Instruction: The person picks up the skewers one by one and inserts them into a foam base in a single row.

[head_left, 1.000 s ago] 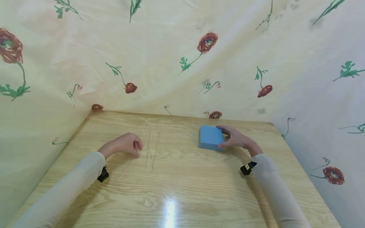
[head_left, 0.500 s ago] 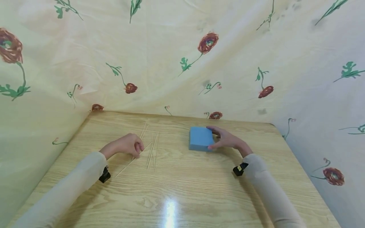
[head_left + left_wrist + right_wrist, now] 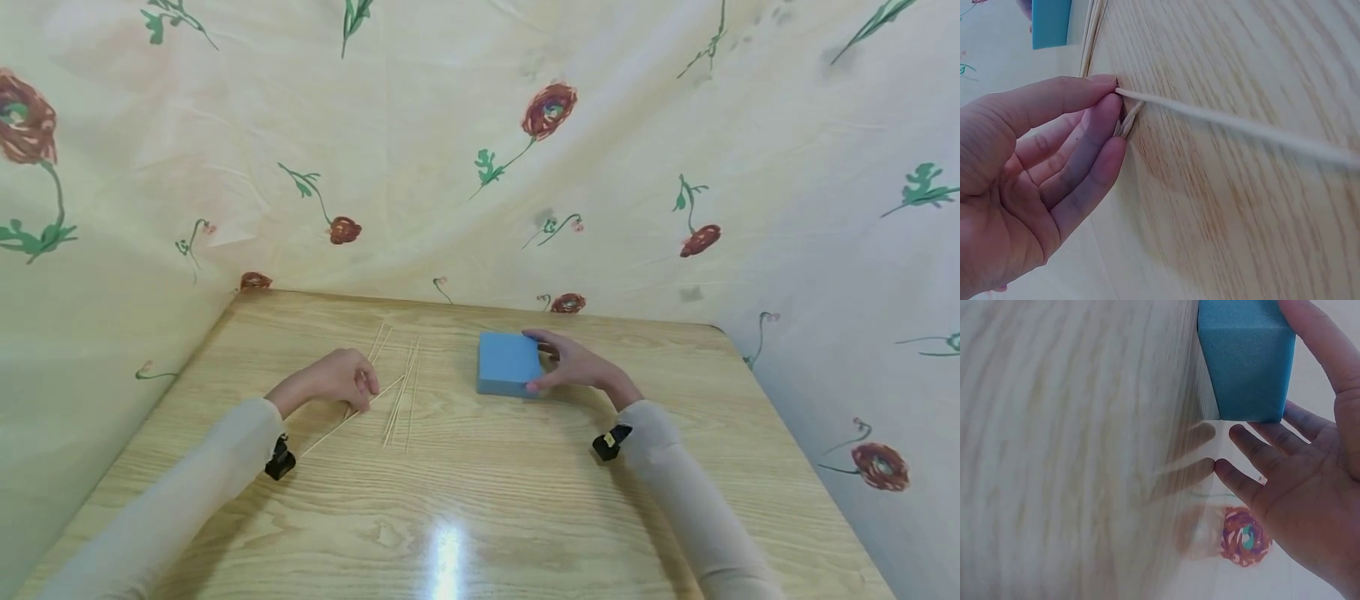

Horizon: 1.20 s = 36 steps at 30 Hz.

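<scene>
My left hand (image 3: pixel 339 379) pinches a thin wooden stick (image 3: pixel 1241 122) between thumb and index finger, just above the tabletop. The stick slants, its far end meeting several similar loose sticks (image 3: pixel 1090 37) to the right of the hand. More sticks pass beneath that hand and are partly hidden. On the right, a square blue foam block (image 3: pixel 508 358) lies flat on the table. My right hand (image 3: pixel 579 364) holds the block's right side, thumb at the near corner and a finger at the far one. In the right wrist view, the other fingers are spread behind it.
The light wood-grain table (image 3: pixel 480 483) reaches back to a flower-printed cloth (image 3: pixel 420 167), which also hangs at both sides. Between the loose sticks and the block lies a short stretch of bare wood. A light reflection shines near the front.
The right hand has slid the blue foam block left, towards the sticks. The left hand has barely moved, while its stick has turned flatter and the loose sticks have shifted slightly.
</scene>
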Tool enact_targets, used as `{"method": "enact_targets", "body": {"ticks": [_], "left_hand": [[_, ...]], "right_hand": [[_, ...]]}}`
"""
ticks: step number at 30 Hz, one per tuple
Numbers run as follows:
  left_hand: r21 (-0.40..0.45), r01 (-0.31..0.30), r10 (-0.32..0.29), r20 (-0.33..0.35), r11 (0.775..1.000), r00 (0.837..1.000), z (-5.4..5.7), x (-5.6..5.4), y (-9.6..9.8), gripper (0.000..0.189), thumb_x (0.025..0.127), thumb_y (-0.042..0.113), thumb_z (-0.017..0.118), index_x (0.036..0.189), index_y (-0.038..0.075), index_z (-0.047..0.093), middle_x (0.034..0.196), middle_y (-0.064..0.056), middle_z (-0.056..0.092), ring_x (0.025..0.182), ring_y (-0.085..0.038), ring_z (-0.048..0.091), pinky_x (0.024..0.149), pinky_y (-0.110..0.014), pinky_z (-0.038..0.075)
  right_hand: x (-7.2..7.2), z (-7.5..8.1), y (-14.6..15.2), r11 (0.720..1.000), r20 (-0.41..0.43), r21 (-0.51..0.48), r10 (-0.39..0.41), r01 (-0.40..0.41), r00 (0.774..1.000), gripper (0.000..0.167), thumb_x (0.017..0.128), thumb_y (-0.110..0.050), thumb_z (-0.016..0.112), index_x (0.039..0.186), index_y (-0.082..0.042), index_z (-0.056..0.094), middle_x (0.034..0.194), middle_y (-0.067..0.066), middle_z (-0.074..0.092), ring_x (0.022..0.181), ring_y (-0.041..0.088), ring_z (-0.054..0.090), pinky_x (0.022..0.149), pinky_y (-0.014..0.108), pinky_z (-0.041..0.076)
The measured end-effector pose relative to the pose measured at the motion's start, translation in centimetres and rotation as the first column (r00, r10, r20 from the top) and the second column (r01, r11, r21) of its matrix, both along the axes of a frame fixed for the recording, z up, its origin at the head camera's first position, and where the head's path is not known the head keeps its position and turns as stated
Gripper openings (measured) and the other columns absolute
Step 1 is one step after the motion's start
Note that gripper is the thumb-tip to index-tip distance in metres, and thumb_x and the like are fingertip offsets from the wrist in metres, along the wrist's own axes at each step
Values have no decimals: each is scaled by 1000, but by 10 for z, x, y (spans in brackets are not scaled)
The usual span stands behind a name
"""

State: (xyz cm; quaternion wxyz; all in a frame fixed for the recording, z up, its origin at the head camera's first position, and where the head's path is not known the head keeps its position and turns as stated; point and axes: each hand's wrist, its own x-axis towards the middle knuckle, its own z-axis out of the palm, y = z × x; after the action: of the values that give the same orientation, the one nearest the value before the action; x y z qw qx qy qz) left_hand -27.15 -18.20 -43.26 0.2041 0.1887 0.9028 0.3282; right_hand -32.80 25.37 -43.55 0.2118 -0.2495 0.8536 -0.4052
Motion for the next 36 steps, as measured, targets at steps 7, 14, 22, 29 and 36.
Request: {"method": "enact_targets", "body": {"ticks": [7,14,22,29,36], "left_hand": [[39,-34,33,30,999,999,1,2,-1,16,75,-5,73,90,-1,72,64,-3,65,57,-11,59,57,-27,54],[15,-50,50,-15,999,999,-2,4,3,14,73,-6,69,86,0,71,60,1,63,54,-10,56,52,-24,50],[29,-60,61,-35,998,998,-6,7,5,15,72,-6,69,85,2,71,60,-1,64,52,-9,51,51,-23,43],[12,-49,50,-69,999,996,-6,8,5,12,73,-2,70,84,3,72,59,0,65,50,-8,52,50,-22,42],[14,-59,60,-63,998,996,-5,9,3,9,75,0,73,84,2,72,62,-1,66,53,-10,57,52,-22,45]], "right_hand": [[-4,-1,-11,1000,-1,10,7,-7,1000,103,82,-22,88,162,-10,25,169,19,19,154,48,20,123,64,21],[-5,-4,-21,1000,-14,5,24,-24,1000,103,81,-23,88,162,-10,25,169,19,20,153,48,21,123,64,21],[-5,-2,-20,1000,15,4,27,-27,1000,108,79,-24,90,163,-11,22,170,17,18,154,46,20,123,63,21],[-8,0,-16,999,86,-7,34,-33,996,111,78,-21,91,164,-13,22,170,14,17,155,42,20,125,60,21],[-9,1,-18,999,77,-10,32,-31,997,109,76,-21,92,162,-14,26,170,14,20,155,41,22,124,60,21]]}}
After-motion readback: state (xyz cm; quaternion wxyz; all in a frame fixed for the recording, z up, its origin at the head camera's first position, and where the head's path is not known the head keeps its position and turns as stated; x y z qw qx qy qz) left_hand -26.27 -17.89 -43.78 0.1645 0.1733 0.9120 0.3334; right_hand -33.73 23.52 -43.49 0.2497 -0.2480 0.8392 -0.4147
